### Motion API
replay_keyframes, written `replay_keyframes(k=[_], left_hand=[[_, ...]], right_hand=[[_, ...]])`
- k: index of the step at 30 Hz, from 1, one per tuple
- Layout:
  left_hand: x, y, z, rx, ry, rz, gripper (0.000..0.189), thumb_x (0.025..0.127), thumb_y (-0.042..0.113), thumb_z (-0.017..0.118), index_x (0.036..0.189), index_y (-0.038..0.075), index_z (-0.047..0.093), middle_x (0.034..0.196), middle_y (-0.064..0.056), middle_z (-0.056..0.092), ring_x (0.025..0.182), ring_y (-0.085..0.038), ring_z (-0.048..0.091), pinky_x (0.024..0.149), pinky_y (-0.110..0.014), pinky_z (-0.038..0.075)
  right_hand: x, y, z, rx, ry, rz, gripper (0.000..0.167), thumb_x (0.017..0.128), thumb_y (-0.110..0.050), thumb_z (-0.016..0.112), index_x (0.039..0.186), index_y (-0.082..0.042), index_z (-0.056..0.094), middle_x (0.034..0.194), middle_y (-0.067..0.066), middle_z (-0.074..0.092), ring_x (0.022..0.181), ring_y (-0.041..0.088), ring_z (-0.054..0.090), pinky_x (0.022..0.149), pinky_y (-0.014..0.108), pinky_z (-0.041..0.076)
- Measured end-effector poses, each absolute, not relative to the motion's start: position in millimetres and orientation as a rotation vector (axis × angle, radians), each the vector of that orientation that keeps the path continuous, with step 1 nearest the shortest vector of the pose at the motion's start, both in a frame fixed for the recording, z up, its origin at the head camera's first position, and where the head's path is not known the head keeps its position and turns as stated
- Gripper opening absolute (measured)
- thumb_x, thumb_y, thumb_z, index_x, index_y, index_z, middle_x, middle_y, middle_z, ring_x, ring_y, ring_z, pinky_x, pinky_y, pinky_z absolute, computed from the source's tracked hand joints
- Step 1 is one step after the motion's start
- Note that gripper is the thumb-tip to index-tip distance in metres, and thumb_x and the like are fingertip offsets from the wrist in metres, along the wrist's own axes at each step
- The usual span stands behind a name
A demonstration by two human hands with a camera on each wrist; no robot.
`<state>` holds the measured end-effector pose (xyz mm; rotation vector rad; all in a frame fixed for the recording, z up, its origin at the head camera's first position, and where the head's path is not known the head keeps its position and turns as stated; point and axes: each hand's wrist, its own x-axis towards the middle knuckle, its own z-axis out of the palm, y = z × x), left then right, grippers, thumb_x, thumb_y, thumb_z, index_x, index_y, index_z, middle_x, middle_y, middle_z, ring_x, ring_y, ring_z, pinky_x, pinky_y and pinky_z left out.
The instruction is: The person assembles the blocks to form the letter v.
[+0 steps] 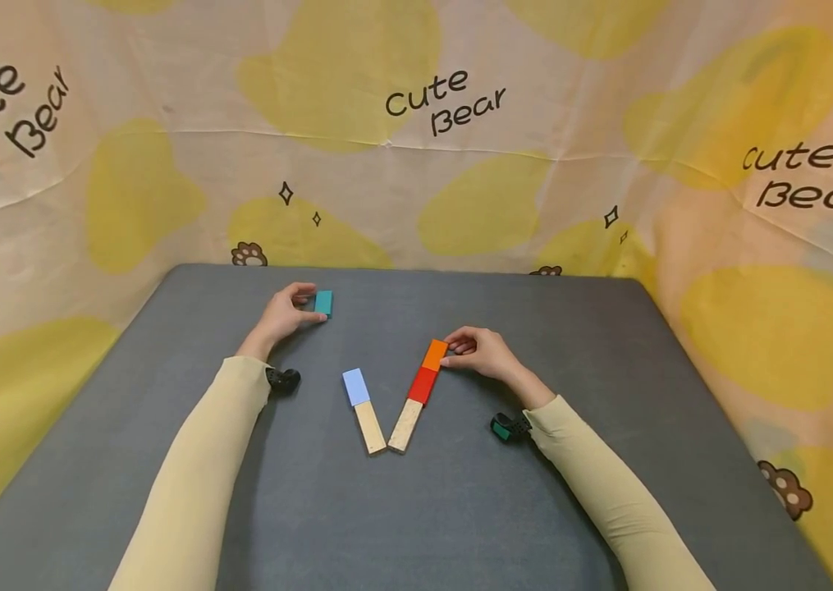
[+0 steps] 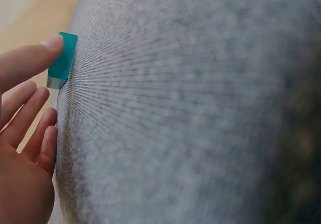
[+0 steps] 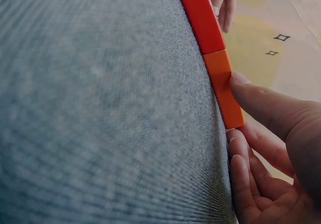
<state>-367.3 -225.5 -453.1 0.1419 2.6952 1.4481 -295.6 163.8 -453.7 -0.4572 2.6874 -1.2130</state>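
In the head view my left hand (image 1: 286, 313) is at a teal block (image 1: 323, 303) near the table's far edge. The left wrist view shows its thumb (image 2: 52, 44) against that block (image 2: 62, 58), with the lower fingers spread away; the index fingertip is hidden there. My right hand (image 1: 482, 351) touches an orange block (image 1: 435, 355), thumb (image 3: 242, 79) on its side and index fingertip by its outer end. Orange, red (image 1: 422, 385) and plain wood (image 1: 405, 425) blocks form one slanted row. A light-blue block (image 1: 356, 387) and another wood block (image 1: 369, 427) form the other, making a V.
The grey table (image 1: 446, 525) has a patterned yellow-and-pink cloth (image 1: 357, 98) hanging behind and along its sides. Black bands with small devices (image 1: 284, 381) sit on both wrists, below the sleeves.
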Motion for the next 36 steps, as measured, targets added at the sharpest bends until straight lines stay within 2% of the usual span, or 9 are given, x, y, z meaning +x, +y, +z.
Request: replay_keyframes(k=[7,16,36], left_hand=[[-368.6,-224.7,-453.8,0.142,2.692,1.387,0.072,0.082,0.021,0.075,0.144,0.013,0.039,0.148,-0.011,0.039,0.134,-0.032,0.035,0.109,-0.051,0.027],[-370.2,-224.8,-457.4,0.129,2.723,1.333,0.068,0.084,0.022,0.073,0.143,0.016,0.041,0.144,-0.016,0.039,0.133,-0.033,0.035,0.108,-0.053,0.027],[-369.0,-224.9,-457.9,0.113,2.672,1.406,0.069,0.081,0.020,0.076,0.142,0.015,0.043,0.144,-0.015,0.039,0.133,-0.033,0.033,0.110,-0.052,0.025]], right_hand=[[-295.9,164.1,-453.6,-0.448,2.687,-1.215,0.043,0.075,-0.032,0.081,0.111,-0.010,0.068,0.099,0.006,0.067,0.088,0.017,0.061,0.081,0.030,0.050],[-297.4,163.2,-454.2,-0.447,2.702,-1.203,0.042,0.076,-0.032,0.080,0.110,-0.011,0.068,0.097,0.005,0.067,0.086,0.016,0.060,0.080,0.030,0.050],[-296.0,163.7,-456.0,-0.450,2.707,-1.206,0.043,0.075,-0.033,0.081,0.110,-0.011,0.068,0.098,0.005,0.068,0.087,0.015,0.060,0.081,0.031,0.050]])
